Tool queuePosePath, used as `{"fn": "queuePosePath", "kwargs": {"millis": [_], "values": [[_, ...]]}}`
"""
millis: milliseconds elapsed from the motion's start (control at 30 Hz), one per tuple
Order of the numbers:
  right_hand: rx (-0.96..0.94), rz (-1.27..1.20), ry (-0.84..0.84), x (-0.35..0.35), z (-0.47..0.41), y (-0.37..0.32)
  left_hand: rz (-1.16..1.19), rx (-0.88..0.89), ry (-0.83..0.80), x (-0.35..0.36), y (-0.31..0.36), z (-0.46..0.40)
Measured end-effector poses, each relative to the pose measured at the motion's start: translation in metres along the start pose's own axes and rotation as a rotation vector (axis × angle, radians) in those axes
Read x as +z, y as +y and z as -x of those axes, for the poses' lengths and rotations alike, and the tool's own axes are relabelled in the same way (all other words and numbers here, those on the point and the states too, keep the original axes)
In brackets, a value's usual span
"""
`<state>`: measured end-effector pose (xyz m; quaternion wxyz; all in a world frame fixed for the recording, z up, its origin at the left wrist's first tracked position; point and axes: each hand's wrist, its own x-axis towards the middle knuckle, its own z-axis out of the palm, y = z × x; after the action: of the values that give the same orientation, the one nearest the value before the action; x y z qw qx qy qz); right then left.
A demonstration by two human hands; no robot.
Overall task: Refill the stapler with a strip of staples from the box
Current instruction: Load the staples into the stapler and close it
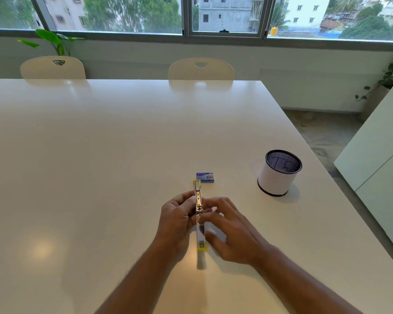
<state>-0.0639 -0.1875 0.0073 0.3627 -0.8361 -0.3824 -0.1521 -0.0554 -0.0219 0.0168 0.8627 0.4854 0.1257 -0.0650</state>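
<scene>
The stapler [199,214] is swung fully open into one long line, its metal top arm pointing away from me and its clear, yellow-tipped base toward me. My left hand [177,220] grips it at the hinge from the left. My right hand [229,232] holds the base from the right, fingers wrapped near the hinge. The small blue staple box [205,177] lies shut on the white table [100,155], just beyond the stapler's far tip. No loose staple strip is visible.
A white pen cup with a black mesh rim [279,173] stands to the right of the box. Two cream chairs [52,68] [200,69] are tucked in at the table's far edge. The table's right edge drops to the floor beside a white cabinet [381,155].
</scene>
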Motion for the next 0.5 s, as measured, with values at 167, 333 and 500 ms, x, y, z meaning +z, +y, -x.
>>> {"fn": "queuePosePath", "kwargs": {"millis": [167,333,500], "values": [[0.137,-0.109,0.219,0.011,-0.016,-0.001,0.000,0.019,-0.029,-0.002,0.000,0.002],[0.391,-0.130,0.328,0.024,-0.032,-0.007,-0.033,0.015,-0.091,-0.002,0.000,0.003],[0.530,-0.224,0.403,0.025,-0.041,-0.008,-0.061,0.006,-0.095,-0.001,0.001,0.003]]}}
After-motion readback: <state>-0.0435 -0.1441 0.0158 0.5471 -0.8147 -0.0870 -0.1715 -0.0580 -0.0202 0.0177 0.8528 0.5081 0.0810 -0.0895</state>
